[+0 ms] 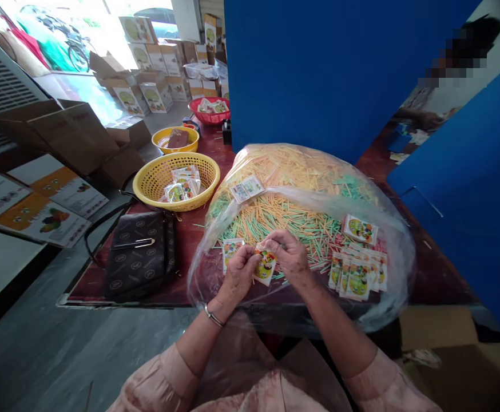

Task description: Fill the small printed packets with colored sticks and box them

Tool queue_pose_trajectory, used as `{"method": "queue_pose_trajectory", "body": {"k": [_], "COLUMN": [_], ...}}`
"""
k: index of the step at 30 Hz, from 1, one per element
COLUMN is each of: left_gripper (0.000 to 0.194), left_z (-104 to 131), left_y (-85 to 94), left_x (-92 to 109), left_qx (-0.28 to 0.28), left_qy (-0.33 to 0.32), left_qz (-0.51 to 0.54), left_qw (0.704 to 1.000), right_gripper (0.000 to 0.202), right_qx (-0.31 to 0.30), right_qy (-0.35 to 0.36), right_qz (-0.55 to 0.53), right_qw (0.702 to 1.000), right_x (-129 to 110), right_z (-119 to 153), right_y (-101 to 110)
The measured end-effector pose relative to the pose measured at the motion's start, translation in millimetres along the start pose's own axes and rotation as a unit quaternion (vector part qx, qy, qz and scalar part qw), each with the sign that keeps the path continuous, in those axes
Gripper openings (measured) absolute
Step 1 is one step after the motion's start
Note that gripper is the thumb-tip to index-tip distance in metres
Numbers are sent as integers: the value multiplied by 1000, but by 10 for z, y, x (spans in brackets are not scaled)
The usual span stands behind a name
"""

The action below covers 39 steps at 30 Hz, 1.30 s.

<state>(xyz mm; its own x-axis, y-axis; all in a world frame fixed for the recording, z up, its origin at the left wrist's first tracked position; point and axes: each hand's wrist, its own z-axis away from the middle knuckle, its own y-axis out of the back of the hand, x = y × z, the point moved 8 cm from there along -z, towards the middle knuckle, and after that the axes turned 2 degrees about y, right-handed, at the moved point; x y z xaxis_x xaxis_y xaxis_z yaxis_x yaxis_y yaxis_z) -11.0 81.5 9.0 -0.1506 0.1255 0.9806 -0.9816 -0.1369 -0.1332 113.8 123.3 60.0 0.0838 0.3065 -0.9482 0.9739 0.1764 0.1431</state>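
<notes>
Between my two hands is a small printed packet (266, 268), white with a yellow-green picture. My left hand (240, 269) pinches its left edge, and my right hand (290, 254) grips it near the upper right corner. Beneath and behind them, a large clear plastic bag (301, 151) lies open, full of thin candy-like sticks (271, 220) in orange, green and red. To the right, several similar packets (357, 277) lie in an overlapping pile, with a single packet (360, 229) just above it. Another packet (231, 252) lies beside my left hand, and one more (247, 189) rests on the bag.
A yellow basket (141, 191) with packets and a dark handbag (136, 252) stand to the left. Farther back are a smaller yellow basket (155, 137) and a red basket (211, 118). Blue panels (293, 74) rise behind the table; a person's hand (428, 120) shows beyond them. Cartons (74, 134) crowd the floor.
</notes>
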Motion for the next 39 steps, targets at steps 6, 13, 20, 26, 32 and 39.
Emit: {"method": "queue_pose_trajectory", "body": {"k": [6, 13, 20, 26, 32, 39], "left_gripper": [21, 11, 7, 5, 6, 30], "left_z": [59, 271, 224, 291, 250, -48], "left_y": [-188, -1138, -1864, -1424, 48, 763], "left_x": [-78, -290, -117, -99, 169, 114], "left_qx": [-39, -241, -168, -115, 92, 194], "left_qy": [20, 17, -114, -116, -107, -22], "left_qz": [21, -52, -241, -273, -381, -541], "left_qw": [999, 969, 949, 948, 914, 818], "right_gripper": [29, 21, 25, 29, 24, 23], "right_qx": [-24, 134, 208, 189, 88, 20], "right_qy": [30, -31, -27, 90, 145, 42], "right_qz": [114, 155, 217, 437, 425, 359], "right_qw": [993, 978, 953, 875, 889, 932], "right_x": [-30, 94, 156, 149, 53, 308], "right_z": [346, 789, 797, 676, 583, -15], "right_y": [72, 897, 1798, 1822, 1044, 487]}}
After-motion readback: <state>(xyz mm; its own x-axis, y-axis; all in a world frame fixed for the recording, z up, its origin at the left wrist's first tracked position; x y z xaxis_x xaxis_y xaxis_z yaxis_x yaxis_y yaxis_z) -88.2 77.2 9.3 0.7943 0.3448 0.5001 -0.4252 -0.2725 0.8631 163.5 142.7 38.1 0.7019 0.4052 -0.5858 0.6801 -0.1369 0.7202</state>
